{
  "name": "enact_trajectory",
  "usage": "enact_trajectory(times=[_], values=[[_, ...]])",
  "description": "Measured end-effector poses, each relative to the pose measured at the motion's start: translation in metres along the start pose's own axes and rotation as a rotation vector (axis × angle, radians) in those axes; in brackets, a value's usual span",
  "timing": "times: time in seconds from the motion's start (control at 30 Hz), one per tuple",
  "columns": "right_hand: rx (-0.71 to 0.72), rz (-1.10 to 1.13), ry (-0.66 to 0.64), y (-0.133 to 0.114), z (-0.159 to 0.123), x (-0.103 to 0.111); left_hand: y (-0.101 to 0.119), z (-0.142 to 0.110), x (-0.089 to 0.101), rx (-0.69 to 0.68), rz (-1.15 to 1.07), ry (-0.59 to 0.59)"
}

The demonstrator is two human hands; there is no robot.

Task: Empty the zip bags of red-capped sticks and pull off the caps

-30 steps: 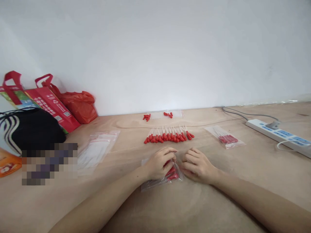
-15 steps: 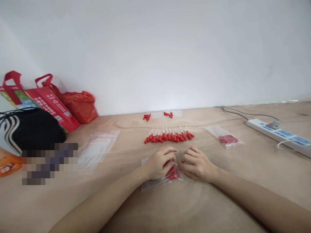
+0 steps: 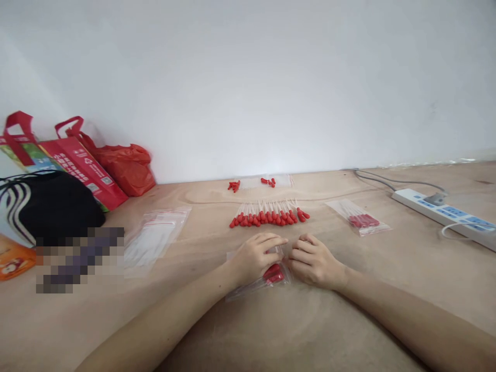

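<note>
A clear zip bag [image 3: 248, 292] lies flat in front of me, with red-bulbed droppers [image 3: 274, 274] inside its right end. My left hand [image 3: 258, 258] rests over the bag, fingers bent and gripping it near the bulbs. At the bag's right end my right hand [image 3: 314, 261] is closed, its curled fingers at the plastic edge; the fingertips are partly hidden. Just beyond both hands, a row of droppers [image 3: 267, 219] lies side by side, red bulbs toward me and thin pale stems pointing away.
On the right lie a filled zip bag [image 3: 363, 220] and a white power strip [image 3: 442, 209] with cables. Flat zip bags [image 3: 153, 240] are at left, near a black drawstring bag [image 3: 58, 206] and red bags [image 3: 127, 168]. Loose red bulbs [image 3: 233, 186] sit by the wall.
My left fingers have stretched a little to the right, toward my right hand. My right fingers have curled in more tightly. The bag beneath has barely shifted.
</note>
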State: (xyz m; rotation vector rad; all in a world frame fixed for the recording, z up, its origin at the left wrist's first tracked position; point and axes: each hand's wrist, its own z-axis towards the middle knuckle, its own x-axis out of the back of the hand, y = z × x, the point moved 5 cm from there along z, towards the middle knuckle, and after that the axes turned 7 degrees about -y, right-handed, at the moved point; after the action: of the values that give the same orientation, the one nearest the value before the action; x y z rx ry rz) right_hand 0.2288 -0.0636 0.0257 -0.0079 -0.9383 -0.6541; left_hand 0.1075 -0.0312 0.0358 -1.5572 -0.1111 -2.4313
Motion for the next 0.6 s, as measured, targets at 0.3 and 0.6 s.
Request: enact_trajectory(times=[0.3, 0.6], values=[[0.039, -0.037, 0.026, -0.0041, 0.0039, 0.0033, 0.0063, -0.0012, 0.002, -0.02, 0.05, 0.073], [0.083, -0.104, -0.001, -0.0095, 0.0098, 0.008, 0.0073, 0.0033, 0.0007, -0.14, 0.057, -0.092]])
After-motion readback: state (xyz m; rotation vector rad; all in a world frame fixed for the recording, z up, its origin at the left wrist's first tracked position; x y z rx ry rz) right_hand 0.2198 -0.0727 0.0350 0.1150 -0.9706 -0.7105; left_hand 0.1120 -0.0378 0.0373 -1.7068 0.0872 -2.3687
